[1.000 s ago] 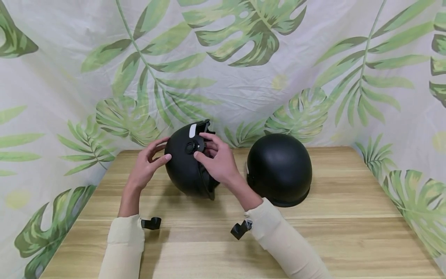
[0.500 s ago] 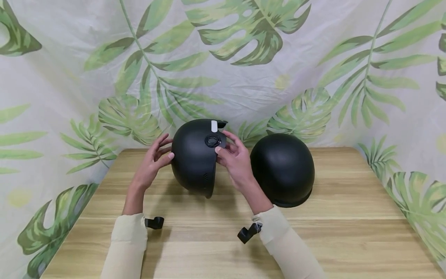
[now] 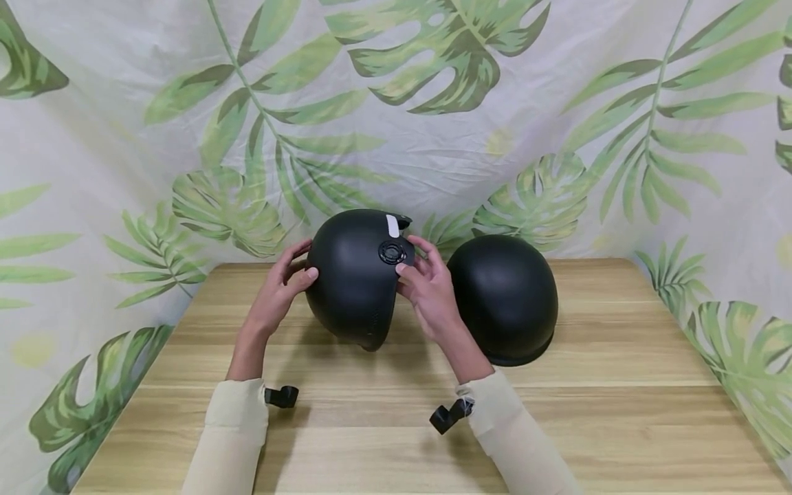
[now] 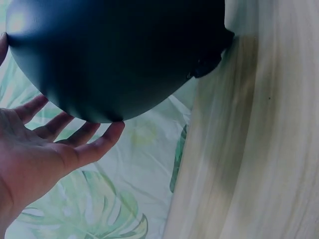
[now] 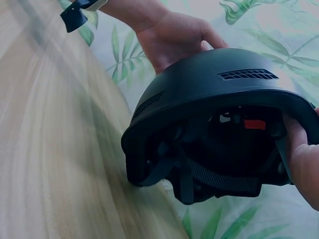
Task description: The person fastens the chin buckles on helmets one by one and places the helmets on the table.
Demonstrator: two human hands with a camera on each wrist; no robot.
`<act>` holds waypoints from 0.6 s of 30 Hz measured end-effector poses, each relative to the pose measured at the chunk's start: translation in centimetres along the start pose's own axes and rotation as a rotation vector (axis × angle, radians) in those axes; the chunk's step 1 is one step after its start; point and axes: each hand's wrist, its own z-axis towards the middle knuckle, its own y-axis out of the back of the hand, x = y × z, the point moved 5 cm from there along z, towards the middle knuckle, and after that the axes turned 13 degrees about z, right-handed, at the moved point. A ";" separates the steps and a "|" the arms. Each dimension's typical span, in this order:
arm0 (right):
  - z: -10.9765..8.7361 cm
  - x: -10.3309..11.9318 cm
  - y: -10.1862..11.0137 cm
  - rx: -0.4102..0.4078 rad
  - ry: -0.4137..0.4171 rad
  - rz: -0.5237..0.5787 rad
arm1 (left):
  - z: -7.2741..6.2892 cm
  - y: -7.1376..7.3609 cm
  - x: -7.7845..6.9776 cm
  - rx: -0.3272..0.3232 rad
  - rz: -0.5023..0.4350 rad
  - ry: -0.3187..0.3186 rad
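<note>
A matte black helmet (image 3: 349, 282) is held over the table on its side, crown to the left and opening to the right. My left hand (image 3: 278, 292) cups the crown, thumb on the near side; in the left wrist view its fingertips (image 4: 118, 128) press the shell. My right hand (image 3: 433, 292) pinches the rim beside a round black disc (image 3: 392, 252) and a white strip (image 3: 392, 226). The right wrist view looks into the opening, with slotted vents (image 5: 249, 74), a red tag (image 5: 254, 124), dark padding and straps. My right hand's fingers reach inside the rim there.
A second black helmet (image 3: 504, 295) rests dome up on the wooden table (image 3: 594, 412), close to my right hand. A leaf-print cloth (image 3: 421, 165) hangs behind the table. Small black wrist mounts (image 3: 282, 397) stick out from both cuffs.
The helmet has turned so that its opening faces more to the right, its inside now hidden in the head view. Both hands have shifted slightly right with it. The second helmet stays put.
</note>
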 end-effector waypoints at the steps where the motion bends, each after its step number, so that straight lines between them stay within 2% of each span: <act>1: -0.1 0.0 0.1 -0.003 -0.002 0.002 | 0.0 0.1 -0.1 -0.008 0.009 -0.006; 9: -0.3 -0.6 1.6 -0.007 -0.012 -0.001 | -0.2 0.4 -1.0 -0.022 0.055 -0.029; 13: -0.2 -1.1 2.3 0.000 -0.027 -0.015 | -0.3 0.5 -0.9 -0.026 0.047 -0.001; 18: -0.1 -1.5 3.0 -0.007 -0.041 -0.032 | -0.4 0.3 -0.2 0.019 0.022 0.058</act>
